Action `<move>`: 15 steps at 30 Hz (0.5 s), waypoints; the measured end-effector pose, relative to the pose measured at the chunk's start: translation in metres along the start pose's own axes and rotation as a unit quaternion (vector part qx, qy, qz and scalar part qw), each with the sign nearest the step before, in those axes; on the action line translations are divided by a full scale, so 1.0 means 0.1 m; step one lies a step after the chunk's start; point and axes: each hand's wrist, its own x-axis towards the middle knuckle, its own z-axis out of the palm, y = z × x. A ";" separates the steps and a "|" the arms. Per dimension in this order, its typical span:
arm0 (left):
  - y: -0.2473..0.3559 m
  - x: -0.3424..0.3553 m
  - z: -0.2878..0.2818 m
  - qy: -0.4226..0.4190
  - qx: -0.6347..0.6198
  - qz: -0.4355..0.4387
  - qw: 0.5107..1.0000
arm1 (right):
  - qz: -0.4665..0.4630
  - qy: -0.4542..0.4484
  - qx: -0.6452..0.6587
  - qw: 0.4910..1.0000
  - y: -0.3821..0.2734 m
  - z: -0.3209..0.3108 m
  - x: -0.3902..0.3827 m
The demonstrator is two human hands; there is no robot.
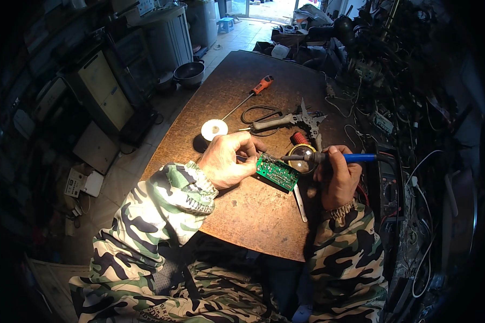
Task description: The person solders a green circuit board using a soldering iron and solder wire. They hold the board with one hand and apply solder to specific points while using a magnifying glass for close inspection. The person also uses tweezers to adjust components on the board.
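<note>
A small green circuit board [277, 173] rests tilted on the brown worktable [242, 215]. My left hand [229, 159] presses on its left end and pinches a thin strand of solder wire toward it. In my right hand [339, 177] is a soldering iron with a blue handle [358, 158]; its metal tip points left and reaches the board's upper edge. Right behind the board sits a round tin [302, 156], with a small red-topped item [299, 138] beyond it.
A white spool [214, 130], an orange-handled screwdriver [253, 91], black-handled scissors [261, 114] and grey multi-pliers [302, 119] lie farther back on the table. A flat metal strip [300, 202] lies near my right wrist. Tangled cables and a meter [385, 183] crowd the right side; boxes and a bowl stand at left.
</note>
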 end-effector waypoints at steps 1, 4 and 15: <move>0.00 0.00 0.00 0.001 0.001 -0.003 1.000 | 0.001 0.000 -0.002 1.000 0.01 0.00 0.00; -0.02 0.00 0.00 0.002 0.001 0.001 1.000 | -0.001 -0.003 -0.007 1.000 0.02 0.01 0.00; -0.02 0.00 0.00 0.003 0.005 0.006 1.000 | 0.008 -0.011 -0.012 1.000 0.00 -0.01 -0.01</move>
